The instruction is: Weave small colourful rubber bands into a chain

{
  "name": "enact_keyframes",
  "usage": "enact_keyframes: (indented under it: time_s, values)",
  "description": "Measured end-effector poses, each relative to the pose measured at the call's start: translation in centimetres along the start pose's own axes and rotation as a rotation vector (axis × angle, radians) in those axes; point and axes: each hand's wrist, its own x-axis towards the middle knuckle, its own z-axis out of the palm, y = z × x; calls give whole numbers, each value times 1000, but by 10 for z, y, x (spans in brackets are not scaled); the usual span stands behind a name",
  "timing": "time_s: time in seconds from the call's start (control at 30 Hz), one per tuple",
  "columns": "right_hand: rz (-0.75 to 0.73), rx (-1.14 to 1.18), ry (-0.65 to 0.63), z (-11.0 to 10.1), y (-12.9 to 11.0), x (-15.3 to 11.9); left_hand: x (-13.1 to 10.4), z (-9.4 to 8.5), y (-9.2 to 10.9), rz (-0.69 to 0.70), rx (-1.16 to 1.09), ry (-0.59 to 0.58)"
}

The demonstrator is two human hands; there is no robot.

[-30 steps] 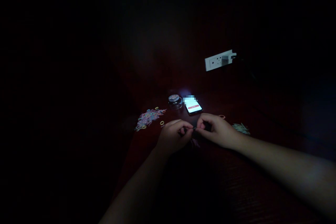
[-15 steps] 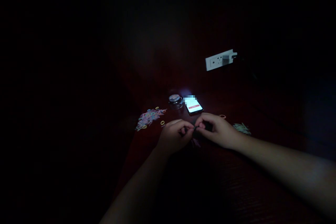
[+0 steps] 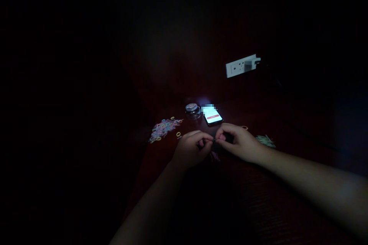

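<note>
Thin greyish strand (image 3: 214, 139) in hand; I judge the work partway
My left hand (image 3: 193, 147) and right hand (image 3: 237, 141) both pinch it, fingertips nearly touching, above the dark red table (image 3: 155, 160); its material and ends I cannot make out; large multicoloured heap of thin bands (image 3: 165, 128) lies left; smaller pale-green heap (image 3: 265, 141) lies apart, right.

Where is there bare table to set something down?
The table looks bare right of the phone, behind the pink ring; also a narrow strip between multicoloured pile and left forearm. Crowded: around left hand and right hand, with pink strands between, jar and phone behind. Near side: too dark to judge.
</note>
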Motion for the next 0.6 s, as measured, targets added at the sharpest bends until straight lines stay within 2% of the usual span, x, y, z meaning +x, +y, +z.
enact_keyframes:
  time_s: [0.17,0.6]
  values:
    - [-7,18,-2,0,0,-1,1,-1,0,35,-4,-29]
    - [-21,17,-2,-1,-3,0,1,0,-1,18,-49,-39]
